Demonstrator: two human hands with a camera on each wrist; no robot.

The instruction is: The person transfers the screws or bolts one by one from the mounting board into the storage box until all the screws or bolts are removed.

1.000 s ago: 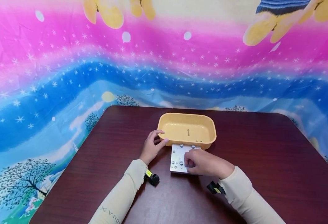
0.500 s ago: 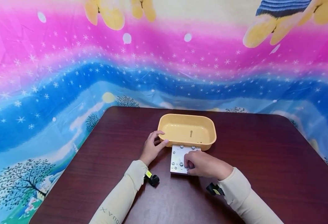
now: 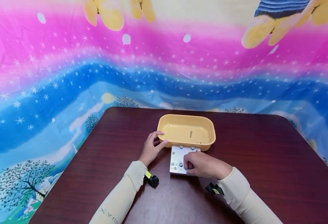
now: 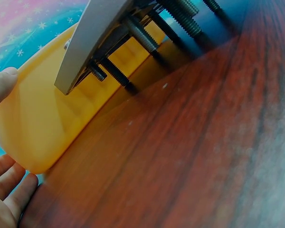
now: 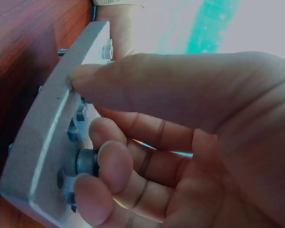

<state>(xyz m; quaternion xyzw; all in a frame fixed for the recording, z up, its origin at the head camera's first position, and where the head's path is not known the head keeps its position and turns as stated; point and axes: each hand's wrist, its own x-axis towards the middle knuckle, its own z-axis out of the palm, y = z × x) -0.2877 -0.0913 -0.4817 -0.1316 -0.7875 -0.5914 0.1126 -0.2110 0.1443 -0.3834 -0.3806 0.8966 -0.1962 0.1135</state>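
Note:
A silver metal plate [image 3: 176, 158] lies against the front of a yellow bin [image 3: 164, 119]. Several socket head screws, one of them a large screw [image 5: 87, 162], stand on its top, and threaded shanks [image 4: 138, 34] stick out below. Over the plate's near right part, my right hand [image 3: 207, 164] has its fingers curled. Its thumb tip lies at the plate's edge and pinches toward the index finger around a small screw [image 5: 83, 100], largely covered by the hand. My left hand [image 3: 152, 147] grips the bin's left front corner, thumb on the front wall, fingers at the left side.
Inside the bin are a long screw [image 3: 191, 134] and tiny dark pieces [image 3: 199, 142] near its front wall. The dark red wooden table [image 3: 119, 130] extends around both arms. A colourful printed cloth [image 3: 164, 68] hangs behind its far edge.
The long screw in the bin has rolled slightly to the right and come to rest. Both hands stay in nearly the same place, the right one still over the plate.

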